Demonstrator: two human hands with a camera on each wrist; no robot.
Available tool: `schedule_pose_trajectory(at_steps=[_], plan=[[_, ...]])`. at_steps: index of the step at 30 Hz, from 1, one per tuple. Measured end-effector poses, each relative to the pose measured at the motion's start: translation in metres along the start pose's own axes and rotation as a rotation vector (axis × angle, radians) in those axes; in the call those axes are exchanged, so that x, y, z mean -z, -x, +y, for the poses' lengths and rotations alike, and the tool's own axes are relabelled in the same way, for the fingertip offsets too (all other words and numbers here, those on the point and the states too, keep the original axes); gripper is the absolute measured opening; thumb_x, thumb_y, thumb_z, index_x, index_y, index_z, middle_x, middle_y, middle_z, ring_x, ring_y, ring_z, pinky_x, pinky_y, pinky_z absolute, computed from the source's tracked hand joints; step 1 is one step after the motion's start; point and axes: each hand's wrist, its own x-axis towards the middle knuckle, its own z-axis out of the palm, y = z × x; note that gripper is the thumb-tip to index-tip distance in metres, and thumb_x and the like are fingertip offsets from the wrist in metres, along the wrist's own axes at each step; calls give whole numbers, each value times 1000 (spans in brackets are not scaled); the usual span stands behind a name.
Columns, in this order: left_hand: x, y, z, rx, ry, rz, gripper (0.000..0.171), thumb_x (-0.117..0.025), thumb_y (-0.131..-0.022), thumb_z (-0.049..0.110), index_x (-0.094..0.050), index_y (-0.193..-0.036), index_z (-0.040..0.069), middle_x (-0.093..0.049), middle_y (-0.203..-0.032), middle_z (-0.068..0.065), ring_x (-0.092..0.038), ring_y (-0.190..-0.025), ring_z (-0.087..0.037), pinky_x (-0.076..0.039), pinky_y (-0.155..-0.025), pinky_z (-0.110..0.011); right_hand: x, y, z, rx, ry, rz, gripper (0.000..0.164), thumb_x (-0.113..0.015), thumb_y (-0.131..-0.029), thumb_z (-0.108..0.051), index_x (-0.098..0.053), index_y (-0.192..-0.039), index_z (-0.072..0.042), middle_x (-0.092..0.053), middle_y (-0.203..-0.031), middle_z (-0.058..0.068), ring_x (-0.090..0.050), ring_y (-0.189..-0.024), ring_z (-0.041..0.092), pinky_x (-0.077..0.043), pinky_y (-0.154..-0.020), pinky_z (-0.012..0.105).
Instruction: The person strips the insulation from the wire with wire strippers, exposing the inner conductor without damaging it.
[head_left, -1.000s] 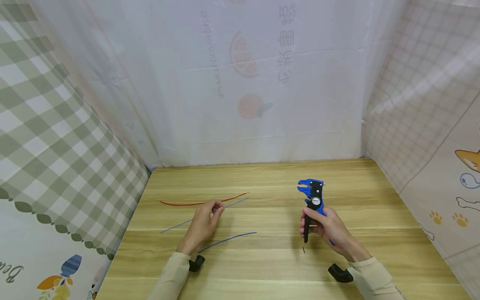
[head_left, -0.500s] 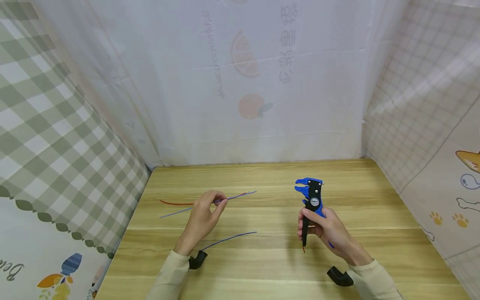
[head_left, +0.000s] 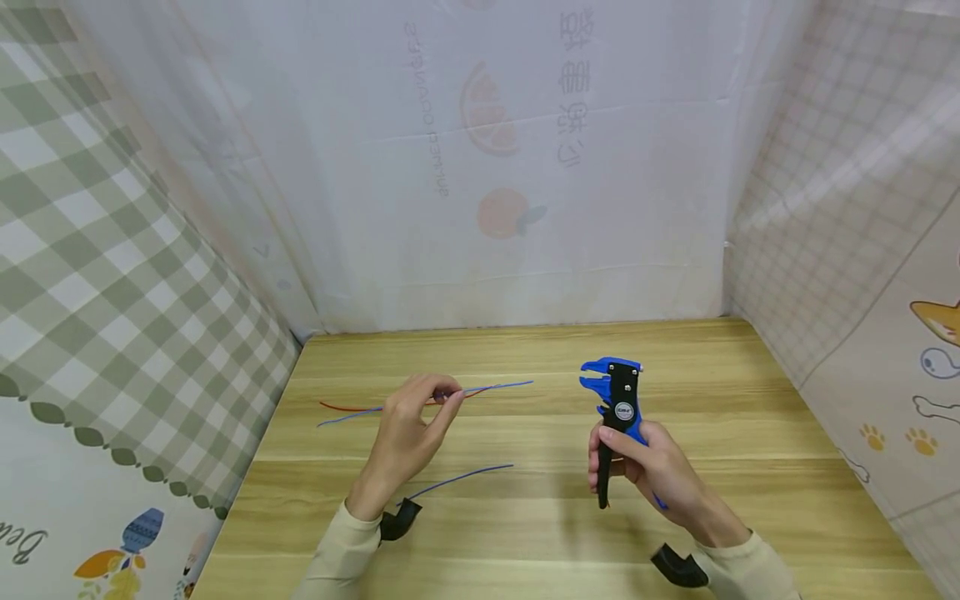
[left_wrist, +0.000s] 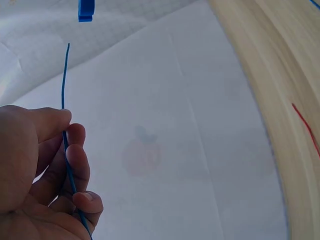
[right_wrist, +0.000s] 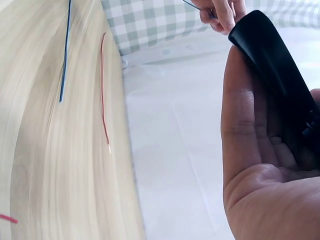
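Note:
My left hand (head_left: 405, 437) pinches a thin blue wire (head_left: 513, 384) between thumb and fingers. In the left wrist view, that wire's free end (left_wrist: 64, 82) points up from the fingertips, toward a blue jaw tip at the top. My right hand (head_left: 651, 473) holds a blue and black wire stripper (head_left: 624, 390) upright by its handles, its notched head facing left. The tool's head and the wire's end are apart. Behind the left hand lies a red wire (head_left: 341, 407); in the right wrist view its near end (right_wrist: 109, 148) looks bare.
A second blue wire (head_left: 472, 475) lies on the wooden table (head_left: 525, 550), nearer the front. A short red piece (right_wrist: 9, 218) lies on the table in the right wrist view. A pale curtain (head_left: 360, 275) rises behind the table; patterned cloths flank it.
My left hand has lifted the blue wire and carried it up and to the right. My right hand has brought the wire stripper slightly left, over the short red piece.

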Motion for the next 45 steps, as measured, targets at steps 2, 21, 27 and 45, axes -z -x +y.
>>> schedule_pose_trajectory(at_steps=[2,21,27,45], plan=[[1,-3,4,0,4,2,12,-83,-99,-2,-78,-101,9,-79,-94,-3,-71,-85,-15,-63,-76,-28,-3,0,-2,6,2,-7,33,-34,-123,-7,-66,-117,-3,-76,-102,-2,-80,-92,14,-70,-88,41],[4,-25,29,-85,21,-9,12,-85,-97,0,-79,-101,9,-79,-92,-1,-70,-85,-16,-62,-76,-33,-24,0,-9,44,3,-61,32,-33,-121,-2,-64,-116,2,-76,-103,1,-80,-92,15,-71,-87,45],[4,-27,31,-82,12,-17,12,-86,-97,1,-79,-100,9,-79,-92,-1,-71,-84,-19,-62,-77,-33,-27,-2,-10,59,7,-81,32,-32,-121,0,-63,-115,5,-77,-103,1,-81,-92,17,-71,-86,45],[2,-32,34,-101,7,-19,11,-87,-96,2,-79,-99,9,-79,-90,-1,-70,-83,-17,-61,-77,-33,-35,-6,-13,17,21,-83,28,-36,-121,-1,-62,-114,6,-77,-101,0,-82,-89,17,-71,-85,44]])
